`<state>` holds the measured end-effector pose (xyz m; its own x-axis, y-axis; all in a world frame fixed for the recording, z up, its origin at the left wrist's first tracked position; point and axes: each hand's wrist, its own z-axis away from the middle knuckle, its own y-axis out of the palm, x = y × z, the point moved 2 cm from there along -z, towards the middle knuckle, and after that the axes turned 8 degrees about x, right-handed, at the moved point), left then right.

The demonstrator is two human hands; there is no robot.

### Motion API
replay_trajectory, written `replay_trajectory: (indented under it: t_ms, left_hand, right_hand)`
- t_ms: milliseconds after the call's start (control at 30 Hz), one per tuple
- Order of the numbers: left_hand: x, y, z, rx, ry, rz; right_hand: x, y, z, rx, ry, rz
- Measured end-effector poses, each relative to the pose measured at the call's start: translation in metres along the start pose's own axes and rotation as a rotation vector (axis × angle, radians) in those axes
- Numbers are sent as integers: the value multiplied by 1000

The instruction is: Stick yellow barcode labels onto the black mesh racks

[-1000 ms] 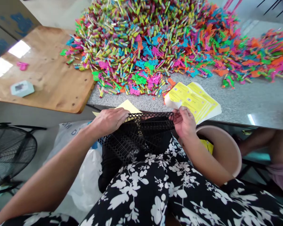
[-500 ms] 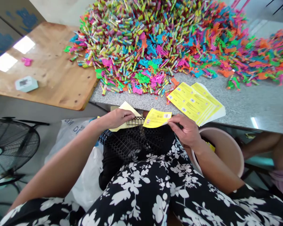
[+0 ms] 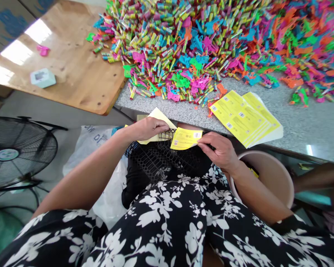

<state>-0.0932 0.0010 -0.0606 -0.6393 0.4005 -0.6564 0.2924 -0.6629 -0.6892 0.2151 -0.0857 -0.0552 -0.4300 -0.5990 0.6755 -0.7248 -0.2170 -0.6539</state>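
My right hand (image 3: 218, 150) pinches a small yellow printed label (image 3: 185, 138) at its right end. The label hangs over the rim of a black mesh basket (image 3: 178, 155) on my lap. My left hand (image 3: 151, 129) is closed at the basket's left rim, thumb pressed to the fingers. A pale yellow sheet (image 3: 158, 113) shows above and below that hand, apparently held in it; the fingertips' grip is partly hidden. On the stone counter, a fanned stack of yellow label sheets (image 3: 242, 116) lies beyond my right hand.
A big heap of colourful small plastic toys and tubes (image 3: 167, 48) covers the counter's back (image 3: 303, 122). At left stand a wooden table (image 3: 80, 78) with a pale box (image 3: 43, 78), and a black fan (image 3: 9, 152). A pinkish bucket (image 3: 275, 178) is by my right forearm; another person's leg (image 3: 317, 178) is beyond.
The view has shifted, so the counter and heap sit farther right and the heap higher in the picture. Both hands keep nearly the same hold on the label and the sheet.
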Motion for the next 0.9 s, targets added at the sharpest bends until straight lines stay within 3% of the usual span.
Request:
replay_trajectory:
  t_ms: [900]
  left_hand:
    - [1, 2, 0, 11, 22, -19]
  right_hand:
    - [0, -5, -2, 69, -17, 59]
